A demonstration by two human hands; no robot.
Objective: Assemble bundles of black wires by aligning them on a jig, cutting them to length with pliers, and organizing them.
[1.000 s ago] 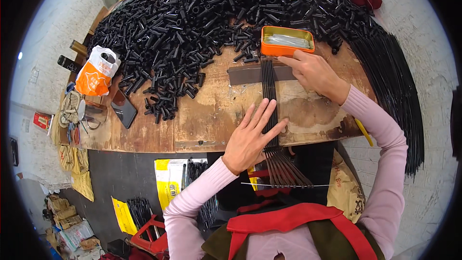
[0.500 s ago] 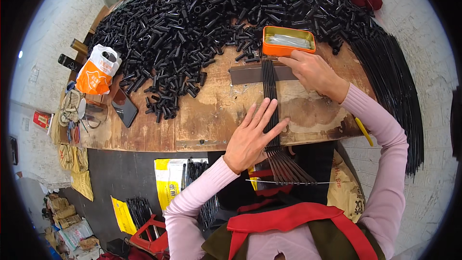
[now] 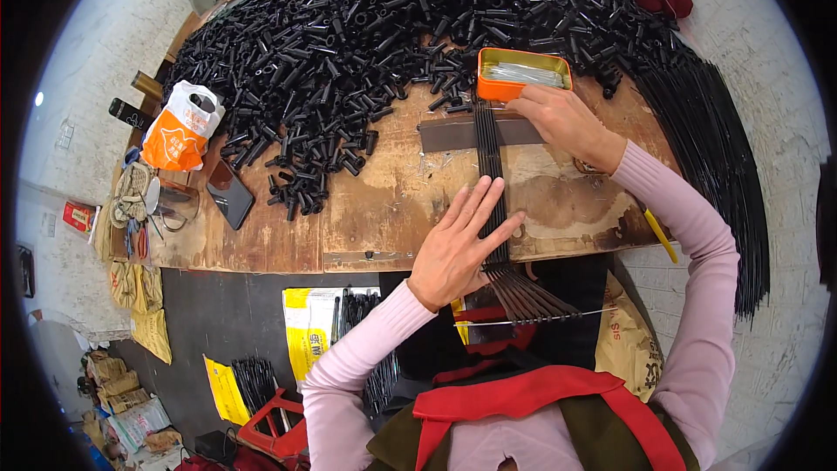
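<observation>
Almost nothing has changed over the last second: both hands keep their places, and the bundle of thin black rods point(image 3: 493, 170) lies just as it did across the wooden bench point(image 3: 384, 218). That steadiness suggests the rods are being held flat and sorted rather than carried anywhere.

The left hand point(image 3: 460, 244) lies open, palm down, fingers spread over the rods near the bench's front edge, pressing them rather than gripping. Below that edge the rod ends fan out point(image 3: 527, 296) toward the person's lap.

The right hand point(image 3: 562, 122) rests at the far end of the rods, fingers curled beside the orange tin point(image 3: 523, 74), where a dark strip point(image 3: 453, 133) crosses the bundle. Whether its fingertips pinch a rod or only touch them cannot be told.

Behind lies a large heap of short black tubes point(image 3: 384, 35). A long sheaf of black rods point(image 3: 724, 166) hangs off the right side of the bench, and an orange-and-white bag point(image 3: 181, 126) sits at the left.
</observation>
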